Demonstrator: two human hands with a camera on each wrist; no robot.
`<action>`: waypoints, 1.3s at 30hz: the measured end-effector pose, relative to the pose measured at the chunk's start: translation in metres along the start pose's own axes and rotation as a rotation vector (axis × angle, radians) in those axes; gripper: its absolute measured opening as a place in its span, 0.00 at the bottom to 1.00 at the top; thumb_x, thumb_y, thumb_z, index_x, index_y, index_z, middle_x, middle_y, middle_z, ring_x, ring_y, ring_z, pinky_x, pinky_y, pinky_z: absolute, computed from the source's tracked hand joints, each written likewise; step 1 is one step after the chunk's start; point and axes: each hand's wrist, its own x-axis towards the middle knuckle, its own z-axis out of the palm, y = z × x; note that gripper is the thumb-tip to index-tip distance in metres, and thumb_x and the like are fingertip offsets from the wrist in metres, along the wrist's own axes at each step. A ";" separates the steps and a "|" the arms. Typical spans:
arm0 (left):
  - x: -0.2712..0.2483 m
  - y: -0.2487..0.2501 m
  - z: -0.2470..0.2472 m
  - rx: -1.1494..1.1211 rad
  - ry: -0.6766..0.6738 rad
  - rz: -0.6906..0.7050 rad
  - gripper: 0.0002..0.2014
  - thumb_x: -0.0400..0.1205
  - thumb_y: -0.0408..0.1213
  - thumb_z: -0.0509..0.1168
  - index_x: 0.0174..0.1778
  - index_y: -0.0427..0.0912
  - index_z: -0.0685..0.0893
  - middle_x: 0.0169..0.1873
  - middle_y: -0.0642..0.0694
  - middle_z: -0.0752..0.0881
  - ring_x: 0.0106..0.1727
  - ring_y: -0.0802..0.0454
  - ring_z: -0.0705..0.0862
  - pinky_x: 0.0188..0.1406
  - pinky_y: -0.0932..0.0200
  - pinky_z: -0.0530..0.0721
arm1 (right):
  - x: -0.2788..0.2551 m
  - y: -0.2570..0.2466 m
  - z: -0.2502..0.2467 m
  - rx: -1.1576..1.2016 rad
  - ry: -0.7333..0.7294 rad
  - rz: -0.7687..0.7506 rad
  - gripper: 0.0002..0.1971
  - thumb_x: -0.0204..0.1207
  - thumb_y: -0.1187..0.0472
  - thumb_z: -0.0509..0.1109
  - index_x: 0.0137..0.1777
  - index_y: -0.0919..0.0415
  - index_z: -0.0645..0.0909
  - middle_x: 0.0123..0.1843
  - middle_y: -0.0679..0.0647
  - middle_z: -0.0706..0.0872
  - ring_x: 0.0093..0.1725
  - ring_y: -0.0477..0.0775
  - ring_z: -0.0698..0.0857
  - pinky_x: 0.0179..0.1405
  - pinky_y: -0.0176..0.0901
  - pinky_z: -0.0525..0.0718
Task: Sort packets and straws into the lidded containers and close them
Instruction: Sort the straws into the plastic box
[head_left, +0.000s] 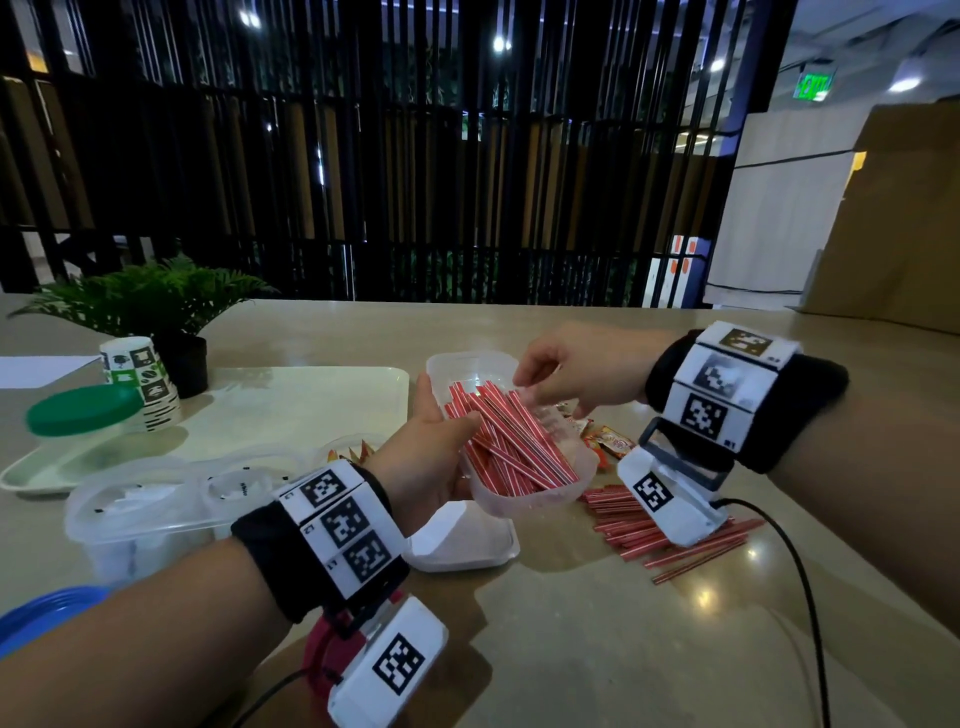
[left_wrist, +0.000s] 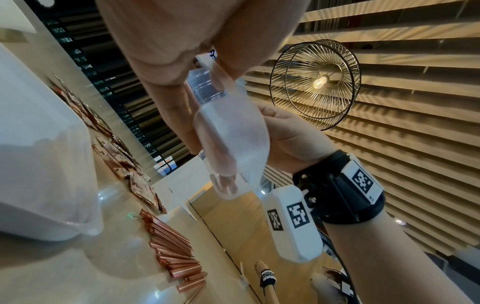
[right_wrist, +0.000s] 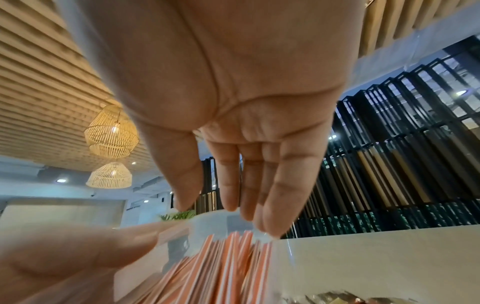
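My left hand (head_left: 434, 447) grips a clear plastic container (head_left: 524, 499), thumb over its rim, and holds it tilted above the table. Many red-and-white straws (head_left: 511, 439) lie inside it. My right hand (head_left: 535, 384) hovers at the straws' far ends with relaxed, nearly straight fingers (right_wrist: 262, 185), holding nothing. The straw tips (right_wrist: 228, 265) sit just below those fingers. From the left wrist view the container (left_wrist: 231, 131) shows from below. More loose straws (head_left: 670, 540) and several orange packets (head_left: 610, 441) lie on the table under my right wrist.
A white lid or box (head_left: 460, 540) lies under the held container. A clear lidded container (head_left: 140, 514) stands at the left. Behind it are a pale tray (head_left: 311, 384), a green lid (head_left: 83, 410), stacked paper cups (head_left: 140, 374), a potted plant (head_left: 156, 306), and blue plates (head_left: 41, 613).
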 end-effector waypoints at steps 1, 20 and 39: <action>0.000 0.000 -0.002 -0.004 0.003 -0.001 0.27 0.89 0.32 0.56 0.79 0.62 0.57 0.62 0.41 0.83 0.56 0.37 0.88 0.47 0.32 0.88 | -0.001 0.004 -0.005 0.012 0.028 -0.001 0.14 0.80 0.57 0.68 0.64 0.60 0.81 0.56 0.56 0.85 0.56 0.57 0.86 0.51 0.50 0.89; 0.003 -0.001 -0.021 -0.006 0.058 -0.073 0.25 0.89 0.34 0.55 0.79 0.61 0.59 0.63 0.38 0.83 0.56 0.34 0.88 0.44 0.36 0.90 | -0.007 0.128 0.054 -0.657 -0.328 0.336 0.33 0.79 0.55 0.68 0.83 0.51 0.60 0.80 0.51 0.69 0.77 0.54 0.70 0.72 0.44 0.69; 0.002 -0.002 -0.017 -0.017 0.054 -0.077 0.26 0.89 0.33 0.55 0.80 0.59 0.58 0.62 0.38 0.83 0.56 0.34 0.88 0.47 0.33 0.89 | -0.010 0.109 0.066 -0.924 -0.349 0.213 0.26 0.84 0.63 0.58 0.81 0.57 0.57 0.69 0.59 0.79 0.65 0.59 0.82 0.59 0.45 0.78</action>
